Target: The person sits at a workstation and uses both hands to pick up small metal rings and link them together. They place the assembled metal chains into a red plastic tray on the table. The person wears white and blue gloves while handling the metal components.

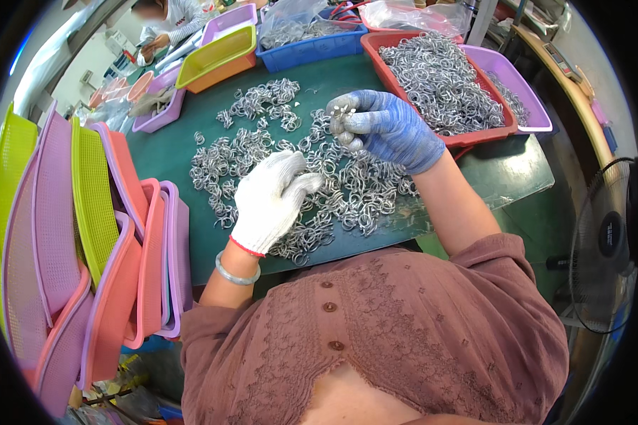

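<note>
Grey metal rings [361, 188] lie in a loose heap on the green table [163, 152]. My left hand [269, 198], in a white knitted glove with a red cuff, rests over the heap's near left part. Its thumb stands apart from the fingers, whose tips reach down toward the rings; nothing shows held in it. Above the heap's far right part, my right hand [390, 131] is closed in a blue glove with grey fingers. Small whitish pieces [344, 112] show at its fingertips, too small to name exactly.
A red bin [507, 126] heaped with rings stands at the right rear, beside a purple bin [542, 117]. Blue [312, 53] and yellow-orange [216, 64] bins line the back. Stacked plastic baskets [96, 205] crowd the left; a fan [606, 234] stands right. Another person [166, 28] sits far left.
</note>
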